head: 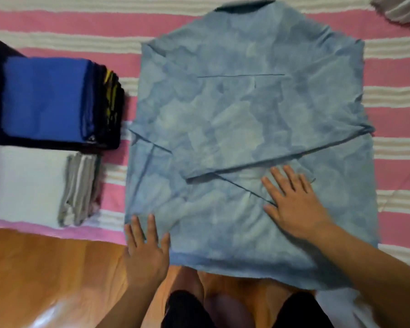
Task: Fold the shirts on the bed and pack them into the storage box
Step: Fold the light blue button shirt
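Hands flat on shirt

Right hand (pixel 294 204) and left hand (pixel 146 252) press open-palmed on the blue shirt (pixel 246 119), lying lengthwise on the bed (pixel 57 24), collar away, sleeves folded in.

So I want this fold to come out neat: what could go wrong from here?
The blue shirt's hem hangs past the bed edge near the left hand, so it might slide floorward. The sleeves crossed under the right hand lie unevenly and may bunch when folded. The two folded stacks sit close by; a sweeping fold could knock them.
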The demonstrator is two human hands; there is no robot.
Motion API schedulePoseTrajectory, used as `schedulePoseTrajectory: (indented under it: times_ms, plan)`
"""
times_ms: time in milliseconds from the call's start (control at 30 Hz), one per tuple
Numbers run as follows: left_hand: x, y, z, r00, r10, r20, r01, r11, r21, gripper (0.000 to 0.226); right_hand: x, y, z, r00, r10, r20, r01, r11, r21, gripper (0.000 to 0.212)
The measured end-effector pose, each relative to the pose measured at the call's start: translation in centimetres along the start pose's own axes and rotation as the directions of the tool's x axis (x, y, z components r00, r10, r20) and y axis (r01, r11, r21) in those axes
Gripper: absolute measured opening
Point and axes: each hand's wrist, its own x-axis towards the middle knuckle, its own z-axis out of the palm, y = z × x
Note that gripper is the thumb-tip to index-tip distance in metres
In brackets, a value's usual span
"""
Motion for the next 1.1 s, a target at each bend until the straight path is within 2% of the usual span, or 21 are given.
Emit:
schedulePoseTrajectory:
  times_ms: [33, 100, 167, 200, 300, 367, 400, 433, 500, 567, 633, 667, 733, 767, 800, 867, 967, 1000, 1033, 1100]
  plan:
    - [-0.5, -0.5, -0.1, 1.000, 0.006, 0.001, -0.006, 1.000, -0.023, 0.074, 0.1, -0.5, -0.8, 0.999, 0.037, -0.021, -0.037, 0.999, 0.037, 0.069]
    - [-0.6, -0.6, -1.3, 1.000, -0.003, -0.026, 0.000, 0.994, -0.105, 0.072, 0.7, -2.1, -2.7, 0.980, 0.083, -0.181, -0.059, 0.989, 0.135, 0.061]
    - [0.5, -0.7, -2.8, 0.992, -0.013, -0.127, -0.007, 0.988, -0.152, 0.065, 2.5, -4.2, -5.0, 0.949, 0.034, -0.314, 0.024, 0.983, 0.181, 0.058]
    - [1.3, -0.8, -3.4, 0.983, 0.033, -0.179, -0.061, 0.987, -0.151, 0.062, 4.0, -5.2, -6.0, 0.937, -0.011, -0.348, 0.072, 0.984, 0.164, 0.059]
    - [5.1, 0.2, -5.0, 0.906, 0.296, -0.304, -0.334, 0.939, -0.082, 0.063, 10.3, -8.4, -8.2, 0.934, -0.075, -0.350, 0.110, 0.991, 0.081, 0.065]
    - [8.8, 1.3, -5.8, 0.827, 0.468, -0.311, -0.492, 0.871, 0.001, 0.064, 13.8, -9.8, -8.6, 0.959, -0.062, -0.278, 0.072, 0.997, 0.027, 0.070]
    - [10.9, 1.5, -6.2, 0.809, 0.504, -0.303, -0.518, 0.854, 0.039, 0.065, 15.0, -10.1, -8.4, 0.970, -0.052, -0.239, 0.054, 0.999, 0.002, 0.071]
    - [13.1, 1.3, -6.6, 0.825, 0.490, -0.280, -0.498, 0.866, 0.048, 0.069, 15.7, -10.2, -8.1, 0.977, -0.053, -0.206, 0.048, 0.998, -0.026, 0.072]
    - [16.6, 0.1, -7.5, 0.915, 0.355, -0.189, -0.361, 0.932, 0.004, 0.078, 15.9, -10.2, -7.6, 0.982, -0.099, -0.160, 0.088, 0.993, -0.073, 0.072]
    - [17.6, -0.4, -7.7, 0.959, 0.244, -0.142, -0.249, 0.968, -0.021, 0.082, 15.5, -10.1, -8.2, 0.962, -0.219, -0.164, 0.199, 0.971, -0.131, 0.071]
    - [16.5, 0.7, -8.7, 0.979, 0.178, -0.102, -0.184, 0.981, -0.060, 0.081, 14.9, -9.3, -9.4, 0.911, -0.361, -0.200, 0.329, 0.927, -0.178, 0.067]
    - [15.7, 1.6, -9.3, 0.985, 0.139, -0.104, -0.149, 0.984, -0.098, 0.077, 14.7, -8.7, -10.0, 0.900, -0.365, -0.238, 0.331, 0.928, -0.171, 0.065]
    - [14.7, 3.4, -10.8, 0.961, 0.172, -0.217, -0.206, 0.968, -0.144, 0.065, 14.7, -6.8, -10.6, 0.907, -0.198, -0.371, 0.180, 0.980, -0.083, 0.061]
    - [14.5, 4.5, -11.5, 0.919, 0.263, -0.294, -0.311, 0.941, -0.131, 0.061, 14.5, -5.5, -10.7, 0.908, -0.038, -0.417, 0.043, 0.999, 0.004, 0.061]
    - [14.4, 6.0, -12.2, 0.847, 0.381, -0.370, -0.444, 0.891, -0.098, 0.060, 14.1, -4.0, -10.8, 0.893, 0.139, -0.429, -0.105, 0.989, 0.101, 0.063]
    - [14.3, 10.1, -13.7, 0.659, 0.629, -0.413, -0.691, 0.723, -0.004, 0.062, 12.6, -0.3, -10.3, 0.826, 0.409, -0.387, -0.338, 0.910, 0.240, 0.069]
    - [15.4, 16.4, -14.4, 0.356, 0.887, -0.295, -0.893, 0.416, 0.173, 0.058, 8.8, 5.5, -8.7, 0.740, 0.631, -0.234, -0.541, 0.764, 0.352, 0.086]
    - [16.4, 17.6, -13.8, 0.291, 0.931, -0.219, -0.906, 0.342, 0.251, 0.058, 7.4, 7.4, -8.0, 0.732, 0.652, -0.198, -0.568, 0.745, 0.349, 0.090]
    - [17.6, 18.3, -13.1, 0.275, 0.952, -0.131, -0.902, 0.303, 0.308, 0.059, 6.1, 9.3, -7.1, 0.736, 0.655, -0.170, -0.583, 0.742, 0.333, 0.092]
    - [19.8, 18.6, -11.7, 0.327, 0.945, 0.020, -0.877, 0.296, 0.379, 0.062, 3.7, 12.8, -5.9, 0.719, 0.690, -0.081, -0.626, 0.695, 0.355, 0.091]
